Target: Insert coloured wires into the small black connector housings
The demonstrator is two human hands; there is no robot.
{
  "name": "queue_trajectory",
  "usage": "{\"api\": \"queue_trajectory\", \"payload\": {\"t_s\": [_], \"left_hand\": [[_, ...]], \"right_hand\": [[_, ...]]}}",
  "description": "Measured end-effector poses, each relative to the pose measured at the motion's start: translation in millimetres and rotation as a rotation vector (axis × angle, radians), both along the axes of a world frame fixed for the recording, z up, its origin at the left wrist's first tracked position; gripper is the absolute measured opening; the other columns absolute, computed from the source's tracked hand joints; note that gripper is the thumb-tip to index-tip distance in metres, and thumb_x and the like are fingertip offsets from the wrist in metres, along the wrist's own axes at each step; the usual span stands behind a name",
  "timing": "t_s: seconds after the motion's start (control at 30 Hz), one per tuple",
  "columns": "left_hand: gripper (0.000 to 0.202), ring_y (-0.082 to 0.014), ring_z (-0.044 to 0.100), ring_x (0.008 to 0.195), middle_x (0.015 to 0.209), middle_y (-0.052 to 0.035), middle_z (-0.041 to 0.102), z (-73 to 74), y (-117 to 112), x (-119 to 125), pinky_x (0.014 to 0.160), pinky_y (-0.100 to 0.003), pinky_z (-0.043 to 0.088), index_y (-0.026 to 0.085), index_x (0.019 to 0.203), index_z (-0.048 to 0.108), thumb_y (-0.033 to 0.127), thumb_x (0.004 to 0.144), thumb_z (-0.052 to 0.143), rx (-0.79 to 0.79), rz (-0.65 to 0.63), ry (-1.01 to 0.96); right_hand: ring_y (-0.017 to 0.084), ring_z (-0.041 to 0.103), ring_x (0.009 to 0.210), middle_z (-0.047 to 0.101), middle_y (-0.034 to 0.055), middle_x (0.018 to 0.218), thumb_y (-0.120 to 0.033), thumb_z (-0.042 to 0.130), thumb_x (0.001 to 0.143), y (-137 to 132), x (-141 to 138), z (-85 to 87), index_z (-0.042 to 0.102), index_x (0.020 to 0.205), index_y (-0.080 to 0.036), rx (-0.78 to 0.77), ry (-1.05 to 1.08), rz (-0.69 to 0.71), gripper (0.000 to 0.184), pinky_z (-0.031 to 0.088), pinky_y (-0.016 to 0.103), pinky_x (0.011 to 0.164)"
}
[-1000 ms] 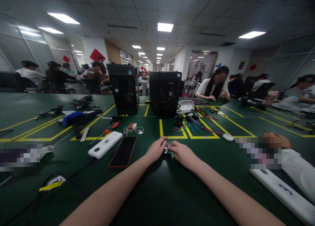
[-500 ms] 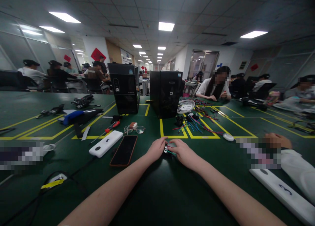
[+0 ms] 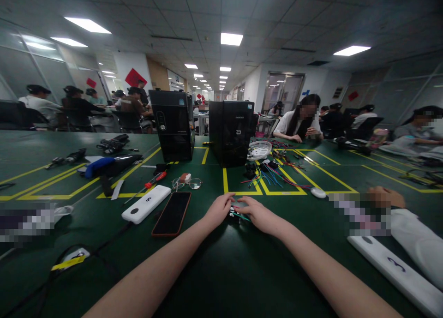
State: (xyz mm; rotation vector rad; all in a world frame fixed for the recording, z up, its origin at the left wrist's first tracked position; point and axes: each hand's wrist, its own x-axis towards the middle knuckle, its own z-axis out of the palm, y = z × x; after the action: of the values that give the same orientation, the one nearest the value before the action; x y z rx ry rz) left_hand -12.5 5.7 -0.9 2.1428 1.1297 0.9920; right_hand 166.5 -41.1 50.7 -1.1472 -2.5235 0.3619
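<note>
Close together over the green table, both my hands are closed on one small dark part with white bits and coloured wires (image 3: 235, 213). The fingers of my left hand (image 3: 218, 208) pinch it from the left. My right hand (image 3: 259, 212) grips the wires from the other side, where a green wire sticks out below the fingers. Much of the part is hidden, so its exact kind does not show. Beyond my right hand lies a loose spread of coloured wires (image 3: 273, 176). A smartphone (image 3: 172, 214) rests to the left of my left hand.
Two black computer towers (image 3: 172, 126) stand ahead. On the left are a white power strip (image 3: 147, 204), eyeglasses (image 3: 187, 183) and a red-handled screwdriver (image 3: 152, 180). A white basket (image 3: 260, 150) is behind the wires. At right, another person's hand (image 3: 386, 197) lies near a second power strip (image 3: 398, 272).
The view has shifted slightly. My hands stay together on the small wired part, with slightly more of its green wire showing. A person across the table has shifted a hand.
</note>
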Motion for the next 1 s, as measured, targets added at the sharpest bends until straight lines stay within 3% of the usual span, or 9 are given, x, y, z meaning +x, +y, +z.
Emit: {"api": "queue_trajectory", "payload": {"t_s": [0.6, 1.0], "left_hand": [[0.032, -0.0185, 0.057, 0.1, 0.106, -0.0077, 0.063, 1.5, 1.1, 1.2, 0.093, -0.032, 0.042, 0.015, 0.111, 0.057, 0.014, 0.085, 0.039, -0.016, -0.038, -0.032], [0.033, -0.0184, 0.055, 0.104, 0.111, -0.0068, 0.062, -2.7, 4.6, 1.8, 0.094, -0.033, 0.042, 0.017, 0.109, 0.06, 0.013, 0.083, 0.039, 0.012, -0.046, -0.004]], "right_hand": [[0.021, 0.043, 0.118, 0.05, 0.007, 0.127, -0.008, 0.037, 0.083, 5.7, 3.6, -6.7, 0.061, 0.114, -0.027, 0.01, 0.037, 0.034, 0.043, 0.033, 0.042, 0.101], [0.022, 0.043, 0.119, 0.051, 0.0099, 0.126, -0.012, 0.037, 0.086, -0.1, -2.8, 2.4, 0.061, 0.115, -0.022, 0.023, -0.007, 0.026, 0.04, 0.032, 0.04, 0.101]]}}
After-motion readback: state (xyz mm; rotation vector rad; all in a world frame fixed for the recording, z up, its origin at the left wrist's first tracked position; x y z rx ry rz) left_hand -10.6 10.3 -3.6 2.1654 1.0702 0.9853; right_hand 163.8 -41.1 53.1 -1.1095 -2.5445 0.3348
